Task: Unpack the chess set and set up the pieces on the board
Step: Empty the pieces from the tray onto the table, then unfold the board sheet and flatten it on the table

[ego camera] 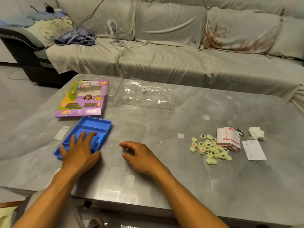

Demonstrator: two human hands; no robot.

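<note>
Head view: left hand [79, 149] presses flat on the light, stiff blue tray [92, 129], near left on the table [164, 170]. Right hand [138, 155] hovers loosely curled, empty. Small slippery chess pieces [210, 148] heaped beside the folded paper board [227, 137], right; pinch by edges.

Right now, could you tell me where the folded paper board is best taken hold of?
Pinch the folded paper board by its far top edge, coming from above and behind. It lies folded thick, the pile of pieces crowds its left side, and a keyring sits at its right.
</note>
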